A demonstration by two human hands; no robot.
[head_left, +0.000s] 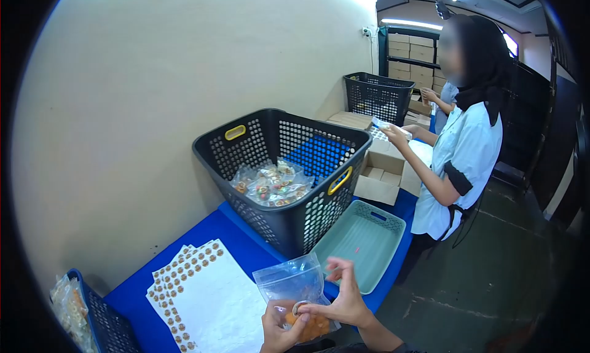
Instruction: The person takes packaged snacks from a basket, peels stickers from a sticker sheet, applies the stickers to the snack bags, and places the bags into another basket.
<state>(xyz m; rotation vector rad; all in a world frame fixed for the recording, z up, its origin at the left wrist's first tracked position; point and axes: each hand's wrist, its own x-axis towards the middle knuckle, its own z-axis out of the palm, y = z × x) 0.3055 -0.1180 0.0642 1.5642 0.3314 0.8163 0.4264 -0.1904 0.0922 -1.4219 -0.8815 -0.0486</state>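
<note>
Just beyond the near edge of the table (239, 235), the left hand (284, 328) has a clear zip bag (289, 279) pinched low down between thumb and fingers. The right hand (345, 299) grasps nothing firmly: its thumb bears on a small round sticker (299, 307) at the bag's front, while its fingers stand raised and loosely bent. To judge by this, the step in hand is smoothing the sticker down. It should go best with the plastic drawn tight behind it, the thumb working from the middle outward, and the lumps inside nudged aside so that no crease forms under the rim.

The bag is see-through and slightly wrinkled, its upper part slack and tilted, with orange pieces (314, 326) gathered at the bottom. Whether the zip is fully closed is too small to tell. The sticker looks pale at its edge; its print is mostly hidden by the thumb.

Just left of the hands lie overlapping sticker sheets (215, 307), with rows of brown rounds left along their edges. Beyond the bag sits a green tray (344, 242), and behind that a large black basket (289, 230) with filled bags (276, 184) inside. Farther right, a co-worker (458, 150) in a light shirt holds a pale packet.
</note>
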